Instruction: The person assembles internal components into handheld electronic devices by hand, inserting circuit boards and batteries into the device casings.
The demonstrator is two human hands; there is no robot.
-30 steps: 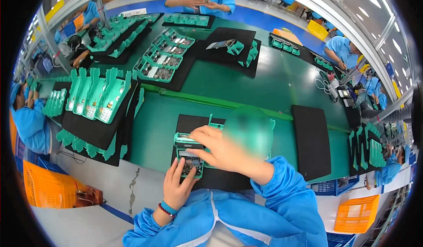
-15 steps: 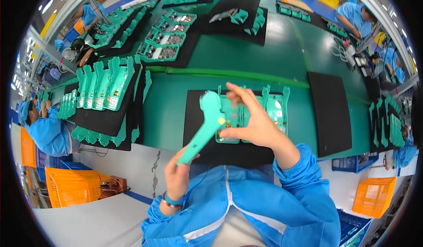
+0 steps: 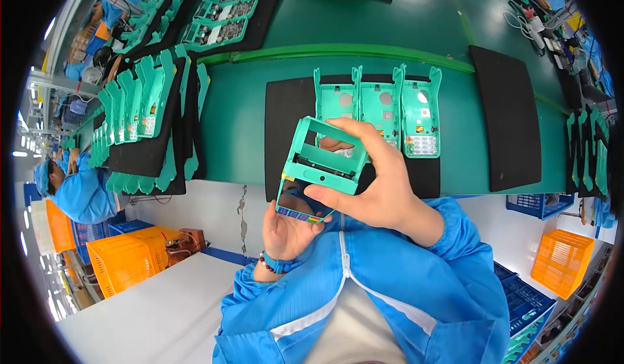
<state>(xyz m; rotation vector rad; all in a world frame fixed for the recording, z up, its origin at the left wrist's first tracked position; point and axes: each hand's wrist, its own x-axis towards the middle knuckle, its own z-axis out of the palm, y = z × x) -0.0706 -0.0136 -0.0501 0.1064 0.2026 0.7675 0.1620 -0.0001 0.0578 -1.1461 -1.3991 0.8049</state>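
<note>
Mid-inspection: right hand (image 3: 380,192) and left hand (image 3: 289,231), fingers closed, hold 1 teal housing (image 3: 318,169) lifted above the black mat (image 3: 289,130), where 3 similar housings (image 3: 380,110) lie on the bench (image 3: 237,123), apparently awaiting handling.

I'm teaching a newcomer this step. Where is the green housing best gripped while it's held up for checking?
Probably by its long side walls, as now: the right hand comes from the right, fingers over the top rim and thumb on the near face of the green housing. The left hand supports its lower end from beneath. The open frame leaves only the edges to pinch.
</note>
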